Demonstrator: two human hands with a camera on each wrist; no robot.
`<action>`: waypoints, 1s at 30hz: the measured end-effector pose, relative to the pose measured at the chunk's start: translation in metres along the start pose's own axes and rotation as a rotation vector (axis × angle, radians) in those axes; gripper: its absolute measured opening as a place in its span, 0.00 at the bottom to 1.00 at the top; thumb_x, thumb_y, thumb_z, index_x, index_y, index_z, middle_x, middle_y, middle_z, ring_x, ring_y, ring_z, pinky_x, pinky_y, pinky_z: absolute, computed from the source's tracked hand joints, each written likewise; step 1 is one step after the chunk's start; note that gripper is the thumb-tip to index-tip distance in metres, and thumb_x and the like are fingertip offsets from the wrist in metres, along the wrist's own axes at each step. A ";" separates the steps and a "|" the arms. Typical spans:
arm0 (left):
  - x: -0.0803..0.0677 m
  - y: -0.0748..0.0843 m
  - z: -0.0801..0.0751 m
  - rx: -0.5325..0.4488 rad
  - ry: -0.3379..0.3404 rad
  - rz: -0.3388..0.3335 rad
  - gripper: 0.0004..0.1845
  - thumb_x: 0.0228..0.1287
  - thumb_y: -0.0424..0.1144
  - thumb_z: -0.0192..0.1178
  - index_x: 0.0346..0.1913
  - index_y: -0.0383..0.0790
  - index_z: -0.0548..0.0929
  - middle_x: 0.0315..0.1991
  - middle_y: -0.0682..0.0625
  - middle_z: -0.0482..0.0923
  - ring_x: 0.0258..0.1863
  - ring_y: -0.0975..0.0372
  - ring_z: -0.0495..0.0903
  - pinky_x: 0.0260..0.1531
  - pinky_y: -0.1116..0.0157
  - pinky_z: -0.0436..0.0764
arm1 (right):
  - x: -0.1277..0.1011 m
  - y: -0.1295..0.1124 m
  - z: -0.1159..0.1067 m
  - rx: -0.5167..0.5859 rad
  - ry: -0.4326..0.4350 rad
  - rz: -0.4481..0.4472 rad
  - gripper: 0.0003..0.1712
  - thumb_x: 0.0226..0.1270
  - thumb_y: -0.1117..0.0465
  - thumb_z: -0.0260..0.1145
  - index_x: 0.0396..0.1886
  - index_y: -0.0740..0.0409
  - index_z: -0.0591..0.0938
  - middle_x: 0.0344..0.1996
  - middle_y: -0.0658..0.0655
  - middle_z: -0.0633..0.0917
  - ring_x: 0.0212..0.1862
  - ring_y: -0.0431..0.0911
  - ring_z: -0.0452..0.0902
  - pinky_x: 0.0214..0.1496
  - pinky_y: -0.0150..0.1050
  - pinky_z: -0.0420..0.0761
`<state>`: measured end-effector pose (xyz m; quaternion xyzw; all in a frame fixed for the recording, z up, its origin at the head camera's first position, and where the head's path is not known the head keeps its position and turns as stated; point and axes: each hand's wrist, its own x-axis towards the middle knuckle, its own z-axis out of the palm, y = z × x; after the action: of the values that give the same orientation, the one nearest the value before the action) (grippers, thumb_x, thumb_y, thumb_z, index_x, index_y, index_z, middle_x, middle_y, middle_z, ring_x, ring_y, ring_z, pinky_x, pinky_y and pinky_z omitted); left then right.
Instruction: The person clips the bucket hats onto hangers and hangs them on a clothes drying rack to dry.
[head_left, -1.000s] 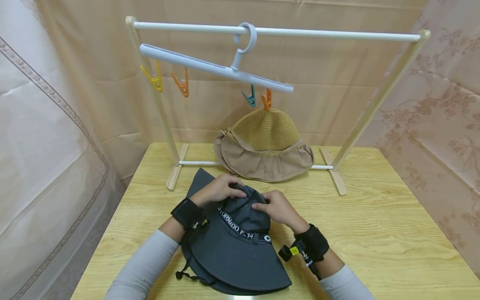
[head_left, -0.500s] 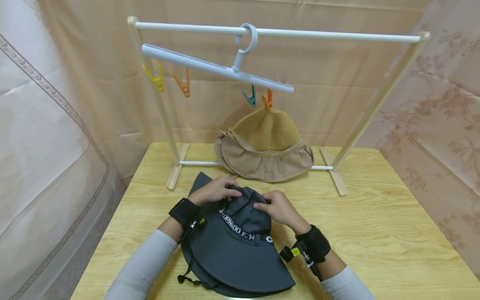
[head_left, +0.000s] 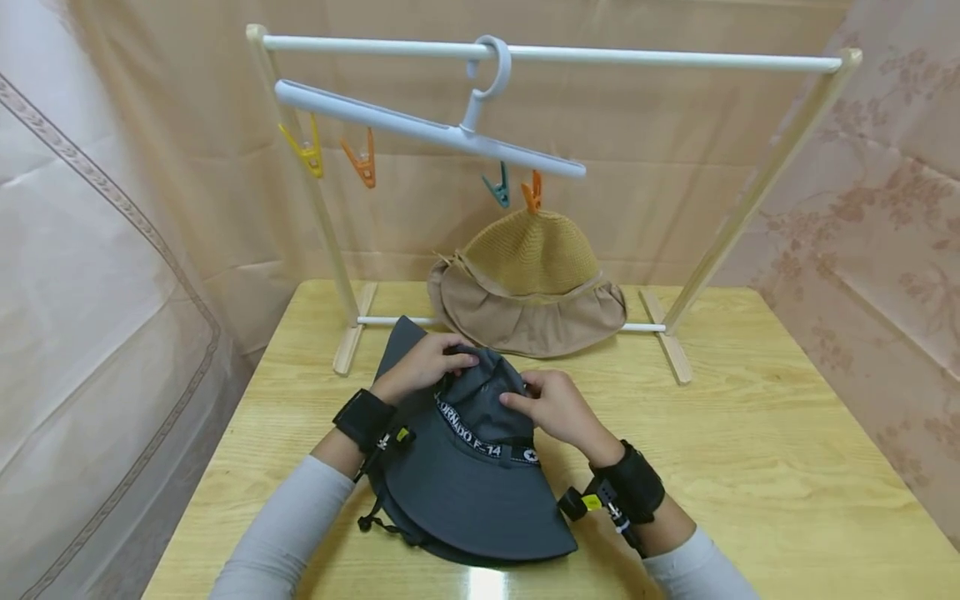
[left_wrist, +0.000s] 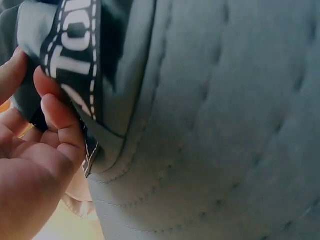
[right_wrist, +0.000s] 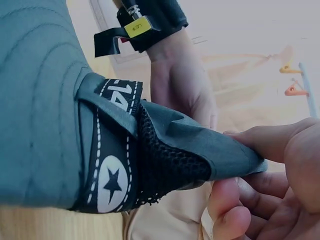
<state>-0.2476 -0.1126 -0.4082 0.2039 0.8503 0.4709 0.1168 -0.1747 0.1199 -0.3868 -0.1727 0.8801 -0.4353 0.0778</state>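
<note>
A dark grey bucket hat (head_left: 480, 508), folded flat, with a wide brim and a black lettered band, is between both hands at the front of the table. My left hand (head_left: 429, 365) pinches the left side of its crown. At the crown's right side, my right hand (head_left: 558, 408) pinches the fabric between thumb and fingers. The right wrist view shows black mesh (right_wrist: 172, 160) near that pinched cloth. Stitched brim (left_wrist: 210, 130) fills most of the left wrist view. A chin cord with a toggle (head_left: 366, 522) trails at the brim's left.
Behind stands a rack with a white rail (head_left: 645, 57). A tilted pale blue hanger (head_left: 427, 129) hangs there, bearing yellow (head_left: 306, 154), orange (head_left: 363, 160) and teal (head_left: 498, 187) clips. Another orange clip (head_left: 532, 193) holds a straw-and-beige sun hat (head_left: 532, 258).
Both hands have carried the grey hat slightly away from the table's front edge, towards the rack. The left hand has shifted a little to the left. The head view has tilted slightly down.
</note>
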 end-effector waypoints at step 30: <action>-0.003 0.018 -0.034 -0.010 0.327 0.111 0.10 0.67 0.39 0.62 0.43 0.35 0.84 0.26 0.47 0.78 0.27 0.63 0.74 0.33 0.67 0.72 | 0.022 -0.033 -0.018 -0.022 0.116 -0.098 0.09 0.65 0.58 0.69 0.32 0.61 0.86 0.14 0.52 0.77 0.17 0.41 0.73 0.23 0.33 0.74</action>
<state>-0.2540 -0.1309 -0.3753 0.1707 0.8431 0.5077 -0.0485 -0.1921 0.1068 -0.3495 -0.1907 0.8783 -0.4383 0.0033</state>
